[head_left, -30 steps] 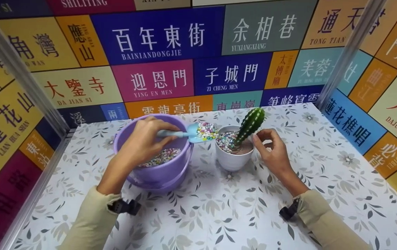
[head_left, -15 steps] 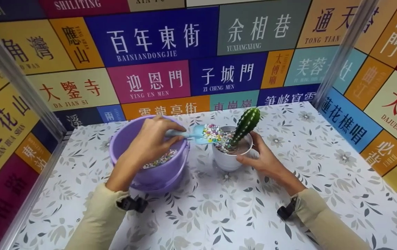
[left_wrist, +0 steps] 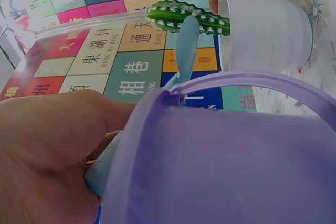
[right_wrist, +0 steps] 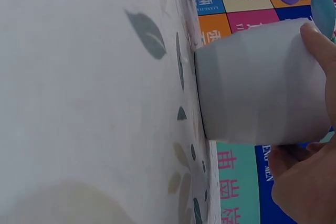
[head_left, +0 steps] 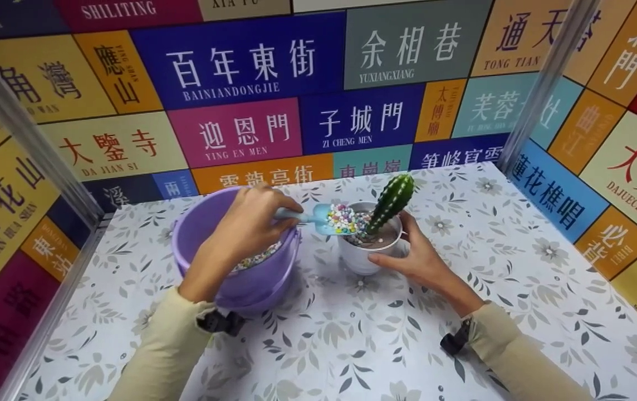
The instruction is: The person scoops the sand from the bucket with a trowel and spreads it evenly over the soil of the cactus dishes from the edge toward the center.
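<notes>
My left hand (head_left: 249, 223) grips the handle of a light blue toy shovel (head_left: 323, 221) above the purple bucket's rim. Colorful pebbles (head_left: 343, 216) are heaped on the shovel's blade, whose tip reaches over the left rim of a white flower pot (head_left: 366, 262). In that pot a green cactus (head_left: 392, 201) leans to the right, with pebbles on the left and bare brown filling on the right. My right hand (head_left: 416, 250) holds the pot's right side, thumb in front and fingers behind. The left wrist view shows the shovel's blade (left_wrist: 186, 48) edge-on, near the cactus.
The purple bucket (head_left: 257, 284), its handle hanging down in front, stands left of the pot with more pebbles (head_left: 257, 259) inside. A floral cloth (head_left: 318, 345) covers the table. Panels with printed characters (head_left: 240, 61) wall the back and sides.
My right hand has moved in from beside the pot and taken hold of it. The loaded shovel has shifted right relative to the bucket, its tip now over the pot's rim.
</notes>
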Tool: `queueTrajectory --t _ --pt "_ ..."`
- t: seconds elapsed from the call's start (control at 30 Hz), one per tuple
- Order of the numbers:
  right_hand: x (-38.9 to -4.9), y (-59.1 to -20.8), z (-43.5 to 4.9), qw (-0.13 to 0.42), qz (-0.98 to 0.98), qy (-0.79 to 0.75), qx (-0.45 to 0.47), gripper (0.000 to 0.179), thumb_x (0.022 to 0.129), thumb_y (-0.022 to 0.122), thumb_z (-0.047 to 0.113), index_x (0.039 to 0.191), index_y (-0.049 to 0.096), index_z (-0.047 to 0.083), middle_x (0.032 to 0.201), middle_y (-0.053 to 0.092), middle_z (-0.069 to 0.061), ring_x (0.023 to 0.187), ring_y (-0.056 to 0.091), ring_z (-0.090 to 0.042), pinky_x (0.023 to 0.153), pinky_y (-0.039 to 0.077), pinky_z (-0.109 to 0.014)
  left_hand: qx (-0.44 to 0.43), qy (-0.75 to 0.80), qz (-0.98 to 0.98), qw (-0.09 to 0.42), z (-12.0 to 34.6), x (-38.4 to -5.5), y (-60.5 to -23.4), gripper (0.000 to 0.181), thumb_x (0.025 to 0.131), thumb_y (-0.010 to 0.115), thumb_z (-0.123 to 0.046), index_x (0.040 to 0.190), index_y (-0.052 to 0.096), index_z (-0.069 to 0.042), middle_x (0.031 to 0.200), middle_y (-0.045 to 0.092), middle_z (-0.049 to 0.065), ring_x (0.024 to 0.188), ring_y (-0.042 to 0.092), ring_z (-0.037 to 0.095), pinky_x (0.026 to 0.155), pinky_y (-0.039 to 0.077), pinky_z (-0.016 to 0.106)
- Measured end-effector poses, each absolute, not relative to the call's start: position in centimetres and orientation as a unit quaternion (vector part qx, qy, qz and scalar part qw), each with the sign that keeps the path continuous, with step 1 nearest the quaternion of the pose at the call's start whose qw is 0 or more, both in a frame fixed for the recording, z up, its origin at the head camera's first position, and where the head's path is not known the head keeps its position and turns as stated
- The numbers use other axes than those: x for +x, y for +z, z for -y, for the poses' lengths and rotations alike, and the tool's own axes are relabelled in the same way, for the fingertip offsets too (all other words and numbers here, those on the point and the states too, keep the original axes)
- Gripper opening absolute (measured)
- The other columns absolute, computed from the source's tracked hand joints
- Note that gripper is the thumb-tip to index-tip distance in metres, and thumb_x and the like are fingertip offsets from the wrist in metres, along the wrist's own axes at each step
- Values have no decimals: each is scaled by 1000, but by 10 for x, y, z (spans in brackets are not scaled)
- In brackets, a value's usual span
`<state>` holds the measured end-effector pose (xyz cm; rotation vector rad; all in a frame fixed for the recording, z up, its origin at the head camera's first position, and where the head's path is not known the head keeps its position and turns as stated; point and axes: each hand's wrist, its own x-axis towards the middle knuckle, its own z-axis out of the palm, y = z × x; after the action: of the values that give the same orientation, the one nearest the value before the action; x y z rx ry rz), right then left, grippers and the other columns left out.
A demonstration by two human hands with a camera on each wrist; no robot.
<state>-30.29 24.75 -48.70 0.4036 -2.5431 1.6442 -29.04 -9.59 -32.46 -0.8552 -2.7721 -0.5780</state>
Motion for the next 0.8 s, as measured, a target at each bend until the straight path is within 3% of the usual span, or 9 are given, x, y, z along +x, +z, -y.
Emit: queueTrajectory --t 0.27,0.47,0.57,0.8 --pt "-300 -487 -242 78 834 529 138 119 84 95 34 171 19 6 175 30 -19 154 43 -41 128 33 -60 -282 -169 940 92 89 -289 -319 19 98 79 -16 116 86 -16 116 84 2 113 64 30 106 43 52" --pt "-299 -486 -242 67 843 515 137 124 85 93 40 173 12 9 181 17 -19 167 20 -39 134 14 -63 -275 -155 945 89 86 -288 -319 19 98 80 -17 116 86 -16 115 84 1 114 64 29 106 42 52" --pt "-299 -484 -241 74 845 510 144 124 86 93 41 174 12 12 182 16 -17 169 16 -37 135 11 -62 -275 -147 946 91 85 -286 -318 19 98 80 -18 115 86 -16 114 84 1 113 64 30 105 43 51" --pt "-297 -482 -234 117 844 507 128 124 77 99 45 169 25 9 173 34 -16 163 32 -34 135 21 -55 -273 -127 948 99 81 -285 -317 19 97 81 -19 115 86 -16 113 85 2 113 63 29 101 44 50"
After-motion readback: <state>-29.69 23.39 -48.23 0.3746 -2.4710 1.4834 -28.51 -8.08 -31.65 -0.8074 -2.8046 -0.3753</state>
